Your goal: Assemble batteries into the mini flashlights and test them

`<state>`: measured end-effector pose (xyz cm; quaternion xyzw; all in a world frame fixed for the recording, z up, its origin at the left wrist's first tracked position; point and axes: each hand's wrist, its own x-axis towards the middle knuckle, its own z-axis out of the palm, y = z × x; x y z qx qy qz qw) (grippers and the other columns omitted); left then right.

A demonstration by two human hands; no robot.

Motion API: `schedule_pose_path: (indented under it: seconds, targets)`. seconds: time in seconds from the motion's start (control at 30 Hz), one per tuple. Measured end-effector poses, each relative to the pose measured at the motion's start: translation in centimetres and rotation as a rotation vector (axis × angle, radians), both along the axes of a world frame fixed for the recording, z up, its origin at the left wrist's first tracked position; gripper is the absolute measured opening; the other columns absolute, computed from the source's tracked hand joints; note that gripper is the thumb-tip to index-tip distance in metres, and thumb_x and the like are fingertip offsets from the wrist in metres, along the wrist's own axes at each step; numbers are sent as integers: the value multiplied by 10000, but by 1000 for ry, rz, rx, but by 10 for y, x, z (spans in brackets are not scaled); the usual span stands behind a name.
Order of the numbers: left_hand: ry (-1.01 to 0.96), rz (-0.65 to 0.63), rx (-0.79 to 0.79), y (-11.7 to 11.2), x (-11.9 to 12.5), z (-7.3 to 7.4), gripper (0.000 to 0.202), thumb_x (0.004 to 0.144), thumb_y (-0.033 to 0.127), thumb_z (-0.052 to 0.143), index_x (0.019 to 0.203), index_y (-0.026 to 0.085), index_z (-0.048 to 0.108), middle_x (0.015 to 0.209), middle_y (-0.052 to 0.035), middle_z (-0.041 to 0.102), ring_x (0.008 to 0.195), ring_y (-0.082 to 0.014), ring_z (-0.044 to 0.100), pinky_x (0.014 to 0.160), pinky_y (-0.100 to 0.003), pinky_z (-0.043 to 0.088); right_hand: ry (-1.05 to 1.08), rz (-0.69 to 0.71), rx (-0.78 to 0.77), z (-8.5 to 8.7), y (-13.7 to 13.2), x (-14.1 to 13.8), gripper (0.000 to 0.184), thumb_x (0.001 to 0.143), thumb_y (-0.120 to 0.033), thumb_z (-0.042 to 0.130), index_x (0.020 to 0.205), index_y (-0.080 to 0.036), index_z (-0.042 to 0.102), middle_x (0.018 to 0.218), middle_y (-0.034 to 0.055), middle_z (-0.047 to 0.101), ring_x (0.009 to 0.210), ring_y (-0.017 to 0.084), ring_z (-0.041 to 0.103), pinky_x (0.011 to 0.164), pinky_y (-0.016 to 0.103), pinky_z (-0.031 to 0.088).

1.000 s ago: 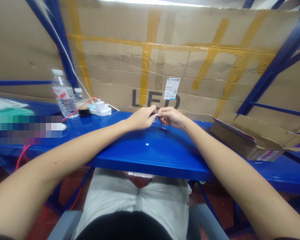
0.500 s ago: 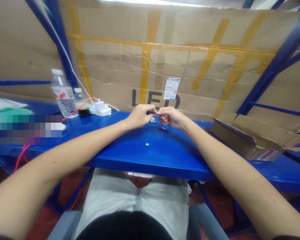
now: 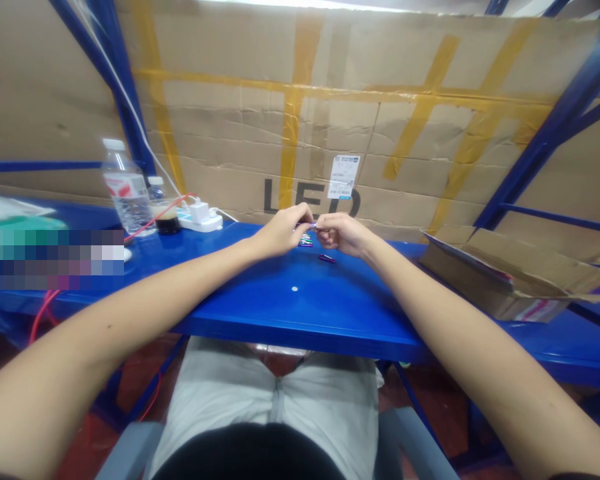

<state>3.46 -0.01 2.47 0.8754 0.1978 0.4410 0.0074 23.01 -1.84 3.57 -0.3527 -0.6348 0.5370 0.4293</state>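
My left hand (image 3: pixel 289 229) pinches a small shiny purplish piece (image 3: pixel 313 226), which looks like a carabiner and is mostly hidden by the fingers. The fingertips of my right hand (image 3: pixel 339 231) are closed on its other end, so both hands meet just above the blue table. Lying on the tabletop below them is a purple carabiner (image 3: pixel 327 258). Several more small coloured carabiners (image 3: pixel 305 241) lie close together behind it, partly covered by my hands.
A small white round spot (image 3: pixel 295 289) is on the blue table (image 3: pixel 260 307). To the left stand a water bottle (image 3: pixel 126 190), a bottle of dark liquid (image 3: pixel 165 210) and a white power strip (image 3: pixel 205 220). An open cardboard box (image 3: pixel 500 280) sits right; a large taped carton (image 3: pixel 230 140) rises behind.
The fingers of my left hand have shifted slightly on the small piece, and its purplish part now shows between the fingertips. My right hand stays nearly still.
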Motion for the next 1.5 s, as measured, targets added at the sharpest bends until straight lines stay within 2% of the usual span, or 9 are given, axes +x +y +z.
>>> schedule_pose_path:
  seconds: [0.47,0.63,0.73,0.87,1.03,1.17,1.3,1.4,1.5]
  targets:
    - [-13,-44,88,0,0,-1,138,848,68,567,906,179,624,904,-37,719,852,-159,660,781,-283,492,16,37,-134,3,1,0,176,740,-130,606,644,-182,468,529,-37,378,465,72,289,407,197,211]
    - [-37,-30,50,0,1,-1,124,842,81,582,905,176,629,902,-32,717,848,-153,656,788,-280,498,0,16,-148,4,0,0,190,759,-136,615,636,-170,475,537,-40,381,467,63,297,410,196,216]
    - [-72,-25,-14,2,2,-3,96,845,112,591,907,176,628,888,-26,714,835,-151,654,790,-282,504,-79,-10,-28,3,-1,0,230,818,-182,640,642,-170,492,537,-29,427,474,73,359,431,207,257]
    - [-115,-33,-85,5,1,-7,81,852,138,585,914,174,623,870,-25,711,827,-154,657,797,-295,516,-358,-133,284,-1,0,-3,305,927,-252,608,647,-181,509,548,-9,520,465,93,434,470,238,323]
    - [-135,-69,-150,10,1,-11,91,840,131,586,913,172,620,873,-29,711,841,-157,665,813,-310,532,-643,-237,587,-5,4,-4,398,995,-231,520,600,-185,508,531,-5,536,517,110,464,580,255,356]
    - [-177,-99,-230,12,4,-13,78,830,136,607,901,167,613,868,-31,709,843,-160,672,812,-316,541,-722,-224,670,-3,4,-1,376,993,-217,518,618,-191,515,553,0,544,553,124,447,600,265,319]
    - [-181,-61,-258,11,5,-13,76,830,104,596,874,162,620,847,-30,705,821,-156,667,793,-312,534,-793,-150,718,1,3,2,238,885,-81,592,679,-193,552,615,10,583,573,133,438,585,271,277]
    - [-183,-61,-268,11,5,-12,73,829,102,599,865,160,624,842,-29,706,816,-154,665,795,-311,533,-882,-172,766,2,1,1,277,771,38,599,653,-199,520,595,1,547,555,130,402,589,285,240]
    - [-178,-86,-264,11,4,-11,70,821,113,613,871,160,626,843,-28,707,813,-152,662,792,-309,535,-959,-229,786,2,-2,-1,322,738,78,564,615,-206,475,557,-10,482,551,133,377,610,301,221]
